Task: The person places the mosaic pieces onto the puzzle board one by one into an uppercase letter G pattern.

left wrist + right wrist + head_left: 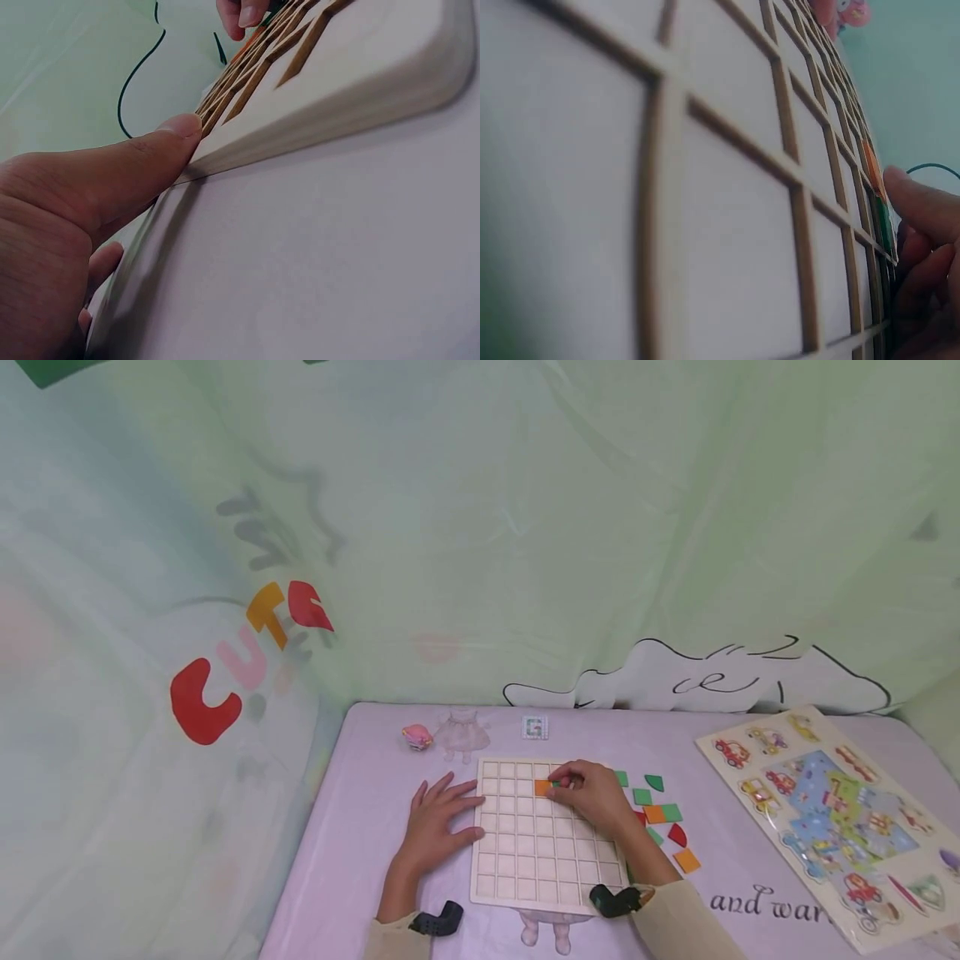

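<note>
A pale wooden grid board (515, 867) lies on the table. In one of its upper cells sits an orange square tile (542, 787). My right hand (596, 797) reaches over the board's upper right part, thumb and index finger pinching a green tile (556, 784) beside the orange one. The right wrist view shows this green tile (883, 223) at the cells next to the orange tile (873, 166), mostly behind the fingers. My left hand (437, 827) lies spread at the board's left edge, its thumb (161, 148) touching the rim.
Loose green, orange and red pieces (677, 836) lie right of the board, some squares and some quarter rounds. Farther right is a vehicle picture puzzle board (832, 827). Behind the grid are a small pink toy (417, 736) and a little patterned card (535, 727).
</note>
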Motion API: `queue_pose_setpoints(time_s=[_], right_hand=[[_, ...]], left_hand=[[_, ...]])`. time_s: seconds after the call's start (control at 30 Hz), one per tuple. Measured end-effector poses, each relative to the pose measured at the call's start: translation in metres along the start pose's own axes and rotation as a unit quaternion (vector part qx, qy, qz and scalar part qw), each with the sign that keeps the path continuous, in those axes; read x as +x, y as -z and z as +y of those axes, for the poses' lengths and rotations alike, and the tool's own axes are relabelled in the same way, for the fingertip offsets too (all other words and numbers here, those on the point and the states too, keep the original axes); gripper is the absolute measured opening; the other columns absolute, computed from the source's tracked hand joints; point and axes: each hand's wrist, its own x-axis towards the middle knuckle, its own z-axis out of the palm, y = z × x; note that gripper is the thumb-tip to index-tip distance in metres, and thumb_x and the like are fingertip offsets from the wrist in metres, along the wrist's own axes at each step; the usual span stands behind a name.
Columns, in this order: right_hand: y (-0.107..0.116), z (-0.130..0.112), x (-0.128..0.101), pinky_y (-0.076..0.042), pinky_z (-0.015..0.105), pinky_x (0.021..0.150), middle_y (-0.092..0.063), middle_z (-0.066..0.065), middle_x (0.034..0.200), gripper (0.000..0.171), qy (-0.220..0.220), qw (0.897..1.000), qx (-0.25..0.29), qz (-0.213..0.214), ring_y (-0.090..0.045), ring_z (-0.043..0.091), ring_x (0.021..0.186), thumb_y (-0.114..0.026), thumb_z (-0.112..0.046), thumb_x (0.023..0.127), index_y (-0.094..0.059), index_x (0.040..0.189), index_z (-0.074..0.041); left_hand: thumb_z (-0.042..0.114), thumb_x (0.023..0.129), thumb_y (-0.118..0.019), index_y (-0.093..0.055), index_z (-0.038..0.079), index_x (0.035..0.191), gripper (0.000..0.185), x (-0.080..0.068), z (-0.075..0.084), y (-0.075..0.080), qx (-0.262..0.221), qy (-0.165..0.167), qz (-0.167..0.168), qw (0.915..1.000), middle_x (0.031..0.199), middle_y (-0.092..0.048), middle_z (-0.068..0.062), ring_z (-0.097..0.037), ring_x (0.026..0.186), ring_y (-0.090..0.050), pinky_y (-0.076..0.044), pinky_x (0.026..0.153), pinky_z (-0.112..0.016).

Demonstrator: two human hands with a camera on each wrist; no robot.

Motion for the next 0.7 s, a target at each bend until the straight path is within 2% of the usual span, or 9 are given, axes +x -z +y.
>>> queue_pose_setpoints(time_s=[0.27,0.43,0.53,0.7], right_hand=[[0.015,0.008,-0.015,-0.048,0.024,0.068,-0.067,0.001,0.091,0.022,-0.02,0.999,0.033,0.006,-0.056,0.019,0.082,-0.084,-0.027,0.085,-0.076,0.104,-0.017],[0.036,0.014,-0.018,-0.048,0.025,0.068,-0.068,0.001,0.09,0.023,-0.007,1.0,0.002,0.03,-0.057,0.018,0.082,-0.082,-0.028,0.087,-0.076,0.105,-0.015],[0.051,0.019,-0.019,-0.049,0.027,0.072,-0.069,0.003,0.096,0.026,-0.005,0.999,-0.029,0.043,-0.058,0.019,0.088,-0.08,-0.031,0.089,-0.075,0.109,-0.014],[0.07,0.034,-0.022,-0.054,0.043,0.087,-0.07,0.011,0.115,0.033,-0.013,0.996,-0.07,0.06,-0.06,0.029,0.105,-0.077,-0.032,0.091,-0.072,0.116,-0.011]], left_hand=[[0.049,0.086,-0.074,-0.07,0.025,0.132,0.051,0.0,-0.001,0.0,-0.01,-0.002,-0.006,0.9999,0.15,-0.058,0.003,-0.034,0.151,-0.036,-0.016,0.119,-0.069],[0.048,0.086,-0.074,-0.07,0.025,0.132,0.052,-0.001,0.0,0.001,-0.009,-0.001,-0.008,0.9999,0.15,-0.058,0.002,-0.035,0.151,-0.036,-0.016,0.119,-0.069],[0.048,0.086,-0.074,-0.07,0.025,0.132,0.052,0.0,0.0,0.001,-0.008,-0.002,-0.007,0.9999,0.15,-0.058,0.002,-0.035,0.151,-0.037,-0.017,0.119,-0.069],[0.047,0.086,-0.075,-0.07,0.025,0.133,0.052,0.0,0.001,0.002,-0.008,-0.002,-0.007,0.9999,0.15,-0.058,0.002,-0.035,0.151,-0.037,-0.017,0.119,-0.07]])
